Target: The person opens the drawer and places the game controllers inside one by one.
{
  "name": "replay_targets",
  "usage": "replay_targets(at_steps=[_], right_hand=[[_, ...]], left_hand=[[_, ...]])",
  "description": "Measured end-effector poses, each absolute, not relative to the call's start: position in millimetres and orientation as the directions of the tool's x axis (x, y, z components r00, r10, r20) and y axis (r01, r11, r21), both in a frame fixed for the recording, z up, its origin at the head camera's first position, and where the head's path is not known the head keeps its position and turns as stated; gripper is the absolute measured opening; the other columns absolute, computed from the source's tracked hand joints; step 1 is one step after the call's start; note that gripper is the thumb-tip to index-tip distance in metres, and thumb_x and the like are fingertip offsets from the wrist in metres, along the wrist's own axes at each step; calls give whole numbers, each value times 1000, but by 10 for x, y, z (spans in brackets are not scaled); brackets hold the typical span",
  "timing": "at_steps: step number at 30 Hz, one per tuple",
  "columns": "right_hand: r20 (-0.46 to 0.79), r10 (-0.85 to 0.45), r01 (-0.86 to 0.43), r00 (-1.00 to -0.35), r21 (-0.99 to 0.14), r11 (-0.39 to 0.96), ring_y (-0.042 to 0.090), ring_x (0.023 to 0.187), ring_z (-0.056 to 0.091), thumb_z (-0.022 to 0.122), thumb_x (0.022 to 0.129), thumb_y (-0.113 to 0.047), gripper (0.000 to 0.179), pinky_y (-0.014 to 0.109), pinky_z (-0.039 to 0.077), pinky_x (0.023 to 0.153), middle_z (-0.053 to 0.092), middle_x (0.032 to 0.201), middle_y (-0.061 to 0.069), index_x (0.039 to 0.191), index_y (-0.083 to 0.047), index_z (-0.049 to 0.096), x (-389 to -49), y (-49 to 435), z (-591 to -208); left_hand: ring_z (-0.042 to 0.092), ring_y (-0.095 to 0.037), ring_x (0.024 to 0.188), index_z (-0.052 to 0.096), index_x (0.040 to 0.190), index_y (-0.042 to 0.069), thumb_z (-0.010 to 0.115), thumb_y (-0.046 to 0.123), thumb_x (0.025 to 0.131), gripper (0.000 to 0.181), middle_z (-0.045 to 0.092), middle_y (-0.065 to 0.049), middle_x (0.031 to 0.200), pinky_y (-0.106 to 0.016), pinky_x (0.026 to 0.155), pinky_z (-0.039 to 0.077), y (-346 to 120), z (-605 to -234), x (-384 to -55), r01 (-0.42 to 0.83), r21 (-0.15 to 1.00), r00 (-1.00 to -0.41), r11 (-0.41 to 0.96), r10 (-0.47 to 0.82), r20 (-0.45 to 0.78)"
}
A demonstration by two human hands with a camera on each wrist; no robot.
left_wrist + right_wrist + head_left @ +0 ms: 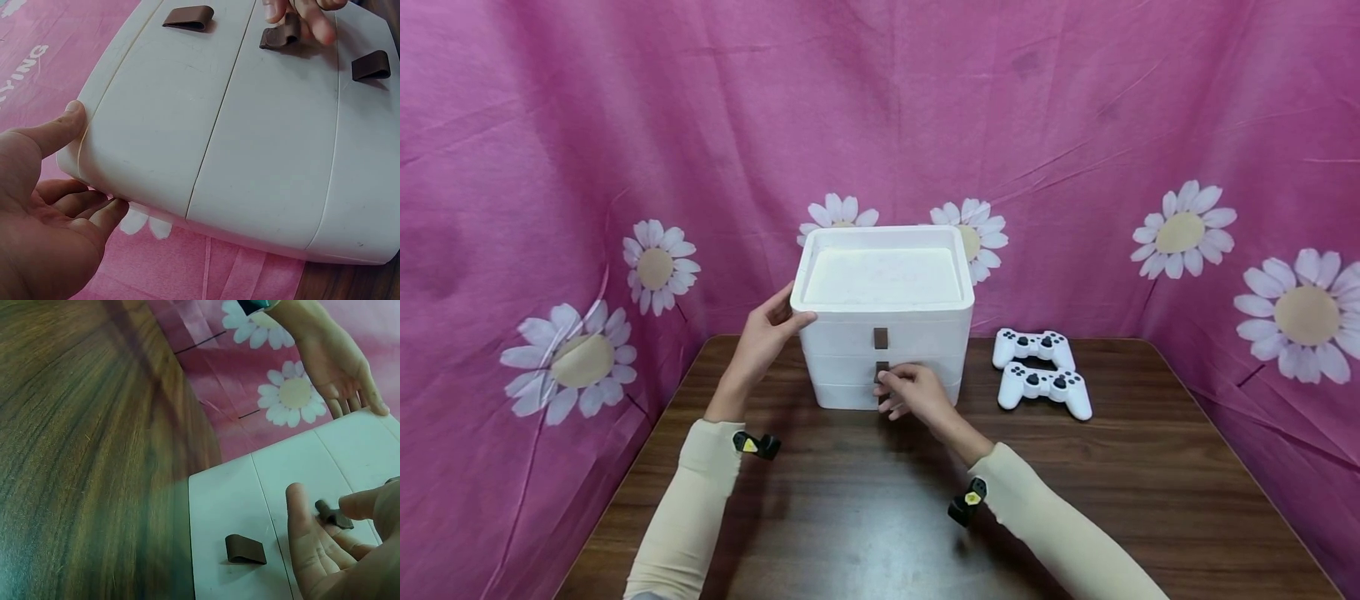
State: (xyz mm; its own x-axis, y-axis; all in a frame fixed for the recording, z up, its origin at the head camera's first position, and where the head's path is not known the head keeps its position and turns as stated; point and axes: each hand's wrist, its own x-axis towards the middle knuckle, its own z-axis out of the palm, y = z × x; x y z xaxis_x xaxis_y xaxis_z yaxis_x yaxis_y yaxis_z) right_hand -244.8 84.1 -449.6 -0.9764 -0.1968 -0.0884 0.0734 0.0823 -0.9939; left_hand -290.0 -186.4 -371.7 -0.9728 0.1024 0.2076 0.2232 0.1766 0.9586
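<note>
A white three-drawer storage box (842, 343) stands upright on the table, its top a shallow recessed tray. Each drawer front bears a brown pull tab; the top tab (881, 337) and bottom tab (372, 65) are untouched. My left hand (756, 343) grips the box's upper left corner, thumb on the front edge and fingers along the side. With thumb and fingers, my right hand (919, 395) pinches the middle pull tab (281, 36), which bends between them in the left wrist view. All the drawer fronts sit flush.
Two white game controllers lie to the right of the box, the rear controller (1034, 347) just behind the front controller (1045, 388). Dark wood grain covers the table (865, 517). A pink cloth (895, 108) with daisies hangs behind and on both sides.
</note>
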Motion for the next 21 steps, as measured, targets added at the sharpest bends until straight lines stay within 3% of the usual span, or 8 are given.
replay_targets(at_steps=[4, 12, 21], right_hand=[[-75, -167, 66, -983, -996, 58, 15, 70, 77, 66, 107, -19, 32, 28, 64, 59, 78, 111, 30, 118, 10, 73, -2446, 812, -4481], [-62, -112, 65, -992, -997, -32, 9, 63, 74, 67, 107, -18, 32, 24, 62, 57, 80, 102, 27, 119, 11, 74, -2454, 765, -4509], [-57, -87, 59, -995, -998, -21, 9, 60, 73, 67, 106, -13, 27, 23, 61, 55, 80, 100, 27, 115, 11, 75, -2470, 737, -4502]], left_hand=[[51, -21, 148, 40, 166, 22, 79, 26, 99, 77, 47, -6, 167, -39, 117, 51, -1869, -3711, -2899, 222, 959, -973, 174, 109, 206], [51, -23, 149, 40, 166, 22, 80, 26, 99, 78, 47, -8, 167, -39, 117, 51, -1867, -3708, -2894, 224, 961, -972, 164, 107, 208], [50, -21, 149, 40, 166, 23, 81, 30, 98, 81, 47, -5, 167, -43, 119, 49, -1870, -3710, -2891, 216, 960, -974, 177, 108, 199]])
